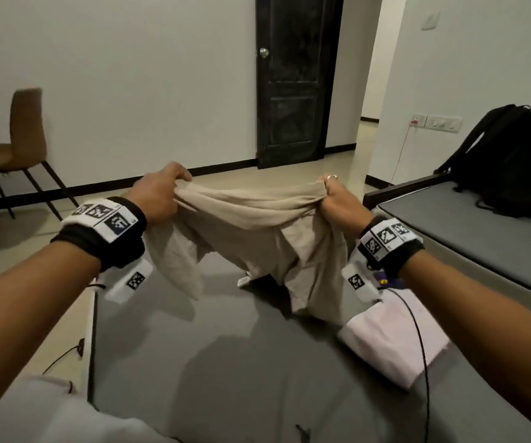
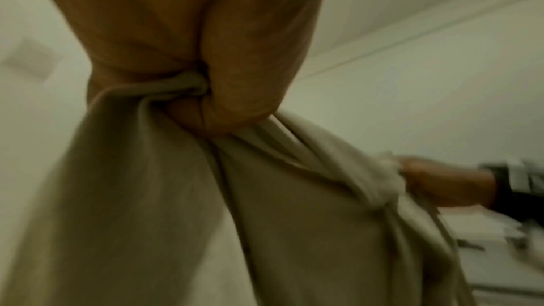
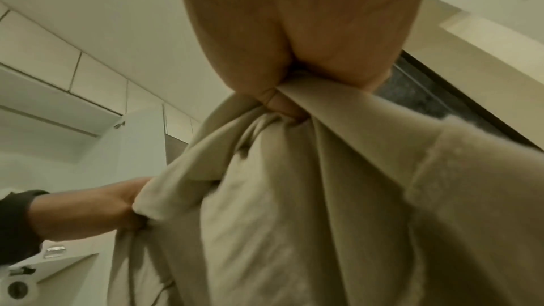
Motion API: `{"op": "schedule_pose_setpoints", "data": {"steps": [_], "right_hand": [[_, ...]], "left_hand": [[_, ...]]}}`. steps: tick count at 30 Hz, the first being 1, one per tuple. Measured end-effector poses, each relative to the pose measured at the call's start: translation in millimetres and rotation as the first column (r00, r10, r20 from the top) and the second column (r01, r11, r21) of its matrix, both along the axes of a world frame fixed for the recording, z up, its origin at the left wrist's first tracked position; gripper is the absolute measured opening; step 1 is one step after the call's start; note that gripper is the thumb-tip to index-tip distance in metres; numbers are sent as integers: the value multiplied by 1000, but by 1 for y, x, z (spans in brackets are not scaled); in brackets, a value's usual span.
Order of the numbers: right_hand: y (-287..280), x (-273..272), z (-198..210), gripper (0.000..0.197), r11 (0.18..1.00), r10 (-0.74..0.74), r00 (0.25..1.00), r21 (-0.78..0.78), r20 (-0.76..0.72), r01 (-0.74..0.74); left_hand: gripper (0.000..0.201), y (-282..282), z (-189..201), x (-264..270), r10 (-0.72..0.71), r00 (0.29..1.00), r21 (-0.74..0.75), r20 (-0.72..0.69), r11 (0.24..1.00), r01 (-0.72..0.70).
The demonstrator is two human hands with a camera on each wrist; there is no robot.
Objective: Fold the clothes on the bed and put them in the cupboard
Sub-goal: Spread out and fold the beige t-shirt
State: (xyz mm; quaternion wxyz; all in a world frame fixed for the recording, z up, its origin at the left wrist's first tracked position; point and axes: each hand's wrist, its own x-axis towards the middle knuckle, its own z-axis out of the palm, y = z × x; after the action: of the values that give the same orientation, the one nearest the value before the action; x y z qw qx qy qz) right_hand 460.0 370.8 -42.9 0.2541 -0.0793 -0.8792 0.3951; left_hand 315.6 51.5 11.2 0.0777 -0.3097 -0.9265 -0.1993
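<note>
Left hand (image 1: 158, 195) and right hand (image 1: 337, 203) each pinch the shirt (image 1: 257, 231) above the bed (image 1: 225, 362); pink fold (image 1: 395, 343) at four o'clock.

Beige garment (image 1: 257, 225) – soft matt cloth, creased; bed cover (image 1: 225, 362) – smooth matt grey; door (image 1: 296, 81) – dark glossy wood.

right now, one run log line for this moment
left hand: grips beige garment | right hand: grips it | garment: held above bed
</note>
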Motion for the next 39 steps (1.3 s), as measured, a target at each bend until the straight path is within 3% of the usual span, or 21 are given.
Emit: {"op": "schedule_pose_setpoints", "data": {"steps": [2, 4, 7, 9, 11, 13, 15, 17, 20, 22, 24, 25, 26, 28, 31, 35, 37, 39], "right_hand": [[9, 9, 40, 15, 999, -10, 999, 47, -35, 11], [16, 24, 78, 24, 997, 39, 999, 62, 0, -39], [24, 46, 129, 30, 977, 46, 996, 204, 79, -61], [29, 55, 158, 30, 920, -18, 998, 391, 65, -9], [33, 60, 177, 30, 834, -99, 995, 548, 23, 70], [40, 61, 186, 29, 730, -197, 978, 655, -69, 194], [50, 60, 188, 34, 691, -252, 957, 666, -142, 281], [57, 55, 185, 39, 728, -282, 951, 617, -128, 299], [59, 43, 182, 29, 867, -237, 971, 442, -38, 229], [55, 38, 185, 14, 939, -158, 987, 303, -40, 162], [54, 37, 193, 2, 948, -140, 987, 278, -76, 156], [56, 38, 198, 3, 937, -145, 984, 305, -101, 169], [57, 40, 205, 3, 917, -151, 981, 352, -124, 186], [62, 45, 219, 11, 842, -173, 970, 485, -170, 236], [64, 48, 235, 25, 741, -189, 963, 615, -193, 269], [58, 48, 221, 29, 750, -181, 975, 623, -128, 222], [55, 40, 197, 28, 826, -144, 985, 538, -89, 170], [49, 34, 163, 24, 897, -94, 995, 436, 26, 73]], "left_hand": [[41, 6, 25, -4, 40, 989, -151, -143, 987, -62], [27, 9, 57, -3, 44, 976, -296, -215, 949, -108], [9, 11, 99, 5, -25, 998, -306, -50, 952, 8], [8, 10, 120, 14, -86, 974, -111, 208, 988, 111], [12, 6, 136, 25, -194, 870, 138, 454, 980, 146], [23, 3, 150, 29, -299, 831, 293, 469, 940, 173], [44, 2, 157, 27, -373, 852, 427, 367, 881, 202], [56, 3, 160, 21, -391, 879, 552, 272, 812, 190], [22, 10, 155, 22, -384, 905, 655, 183, 734, 179], [21, 11, 150, 25, -404, 894, 699, 195, 696, 162], [20, 10, 147, 24, -421, 891, 722, 169, 669, 179], [19, 7, 146, 22, -375, 923, 676, 90, 704, 220], [21, 3, 147, 19, -290, 956, 549, -37, 794, 262], [26, -3, 146, 17, -185, 937, 196, -296, 948, 249], [40, -15, 143, 11, -227, 906, -91, -357, 974, 208], [31, -29, 149, 6, -212, 916, -87, -340, 977, 194], [27, -34, 146, 9, -207, 942, -13, -266, 977, 211], [37, -33, 139, 13, -207, 965, -28, -159, 978, 205]]}}
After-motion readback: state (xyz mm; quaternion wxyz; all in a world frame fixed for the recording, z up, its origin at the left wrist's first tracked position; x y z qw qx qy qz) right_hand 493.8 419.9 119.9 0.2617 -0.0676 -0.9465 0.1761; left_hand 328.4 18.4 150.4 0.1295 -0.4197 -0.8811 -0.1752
